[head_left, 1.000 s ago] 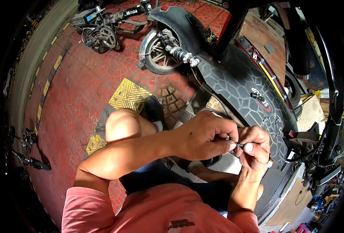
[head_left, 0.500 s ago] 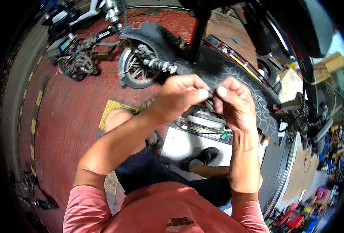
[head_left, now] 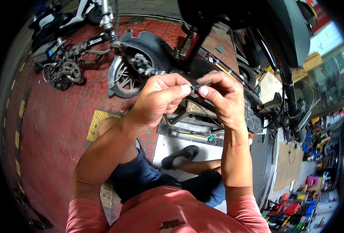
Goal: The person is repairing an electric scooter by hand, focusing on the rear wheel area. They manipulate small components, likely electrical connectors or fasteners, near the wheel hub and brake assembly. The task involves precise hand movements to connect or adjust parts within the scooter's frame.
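Note:
My left hand (head_left: 160, 99) and my right hand (head_left: 222, 99) are raised at the middle of the view, fingertips pinched on a small dark piece (head_left: 193, 88), too small to identify, held between them. Behind them is a black scooter's rear wheel (head_left: 124, 79) with a dark mudguard (head_left: 150, 48) and a metal shock absorber. The patterned deck (head_left: 253, 120) shows to the right of my hands, and a thin black cable runs down beside my right fingers.
A dismantled bike assembly (head_left: 63, 68) and a white scooter (head_left: 76, 15) lie beyond on red paving (head_left: 47, 136). Below my hands is a yellow tactile tile (head_left: 96, 126) near my knee. Tools and boxes (head_left: 300, 206) crowd the right side, by cardboard (head_left: 286, 167).
Both hands have moved up and leftward in the view, still pinching the small piece. The view has shifted, bringing more of the white scooter and right-hand clutter into sight.

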`<act>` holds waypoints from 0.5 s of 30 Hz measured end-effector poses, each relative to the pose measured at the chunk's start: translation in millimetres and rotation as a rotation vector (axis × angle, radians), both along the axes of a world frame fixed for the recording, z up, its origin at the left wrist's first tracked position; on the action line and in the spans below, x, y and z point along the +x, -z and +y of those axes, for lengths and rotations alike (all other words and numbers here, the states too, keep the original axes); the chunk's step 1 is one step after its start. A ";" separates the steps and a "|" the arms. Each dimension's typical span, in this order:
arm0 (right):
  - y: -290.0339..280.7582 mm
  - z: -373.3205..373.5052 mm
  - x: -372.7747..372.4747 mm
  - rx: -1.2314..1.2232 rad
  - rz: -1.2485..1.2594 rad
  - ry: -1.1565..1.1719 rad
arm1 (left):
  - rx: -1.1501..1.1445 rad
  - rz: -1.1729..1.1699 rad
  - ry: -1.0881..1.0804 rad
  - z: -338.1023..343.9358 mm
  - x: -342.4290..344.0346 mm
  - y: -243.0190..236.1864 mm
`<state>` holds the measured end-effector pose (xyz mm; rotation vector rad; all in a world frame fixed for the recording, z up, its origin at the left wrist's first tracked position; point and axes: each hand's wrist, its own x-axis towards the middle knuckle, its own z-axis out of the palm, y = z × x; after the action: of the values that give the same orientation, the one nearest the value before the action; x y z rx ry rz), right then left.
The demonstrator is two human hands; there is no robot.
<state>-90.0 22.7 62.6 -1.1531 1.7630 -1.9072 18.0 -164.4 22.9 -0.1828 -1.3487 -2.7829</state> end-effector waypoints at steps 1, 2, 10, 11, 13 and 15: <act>-3.2 -5.8 2.2 -0.013 0.011 -0.018 | 0.030 0.000 0.010 -4.5 3.5 -0.4; -4.8 -10.4 3.1 -0.022 -0.004 -0.048 | 0.045 -0.022 0.023 -9.0 6.6 -3.5; -7.8 -64.4 -32.0 0.203 -0.055 -0.276 | 0.077 -0.076 -0.126 -32.4 12.4 19.8; -4.4 -77.1 -41.2 0.220 -0.104 -0.299 | 0.036 -0.082 -0.179 -35.5 4.8 25.0; 15.4 -103.3 -59.7 0.210 -0.243 -0.317 | -0.044 -0.096 -0.288 -43.6 -10.9 38.8; 36.4 -128.3 -69.2 0.233 -0.368 -0.247 | -0.127 -0.191 -0.434 -59.9 -27.9 54.1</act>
<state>-159.2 -105.6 26.3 -0.8301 1.5153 -1.5981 -9.9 -224.3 -31.2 0.3413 -1.4018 -2.4011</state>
